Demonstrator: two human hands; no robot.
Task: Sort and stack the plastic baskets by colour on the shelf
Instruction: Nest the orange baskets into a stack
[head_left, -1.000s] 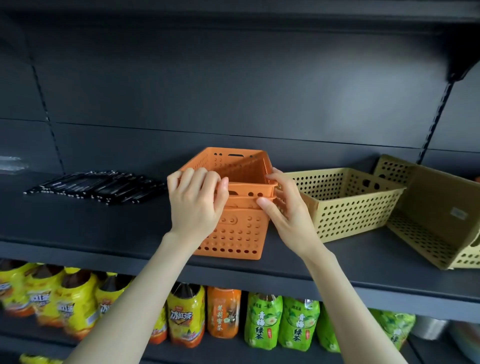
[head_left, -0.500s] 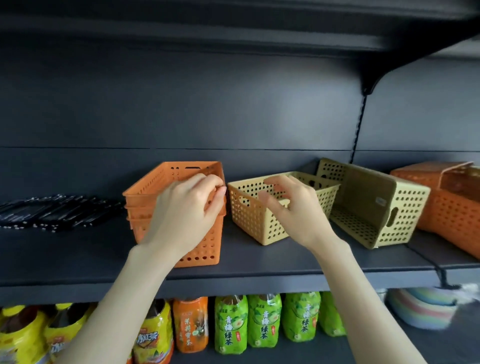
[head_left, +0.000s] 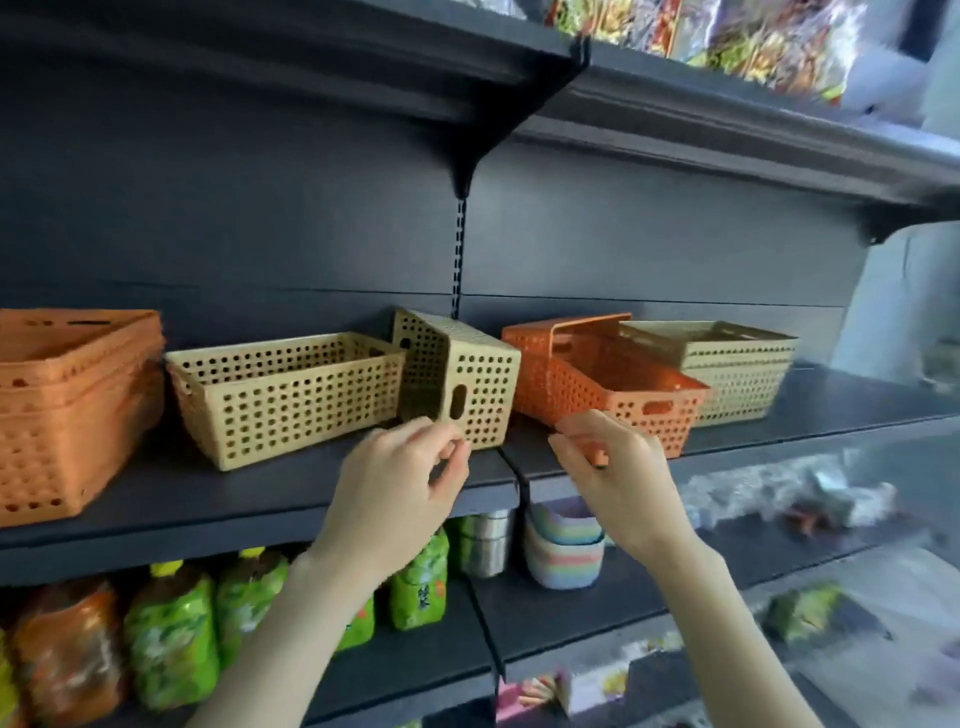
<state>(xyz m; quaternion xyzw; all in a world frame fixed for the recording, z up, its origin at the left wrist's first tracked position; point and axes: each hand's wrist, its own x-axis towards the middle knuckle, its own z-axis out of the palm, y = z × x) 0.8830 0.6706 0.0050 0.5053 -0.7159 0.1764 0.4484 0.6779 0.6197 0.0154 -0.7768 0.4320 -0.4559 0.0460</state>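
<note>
A stack of orange baskets (head_left: 67, 395) stands at the far left of the dark shelf (head_left: 260, 493). Beside it sits an upright yellow basket (head_left: 280, 395), and a second yellow basket (head_left: 467, 374) lies on its side against it. Further right an orange basket (head_left: 597, 379) rests tilted, with a stack of yellow baskets (head_left: 727, 369) behind it. My left hand (head_left: 400, 488) hovers in front of the tipped yellow basket, fingers curled and holding nothing. My right hand (head_left: 618, 467) is just in front of the tilted orange basket, fingers loosely bent, empty.
Bottles of green and orange drink (head_left: 171, 634) fill the shelf below. A steel can (head_left: 485, 540) and pastel striped bowls (head_left: 563, 545) stand under the shelf joint. An upper shelf (head_left: 675, 104) with packets overhangs. A bracket and slotted upright (head_left: 460, 260) divide the back panel.
The view has swung right. Both hands have left the orange stack and moved right, the left to the tipped yellow basket, the right toward the tilted orange basket.
</note>
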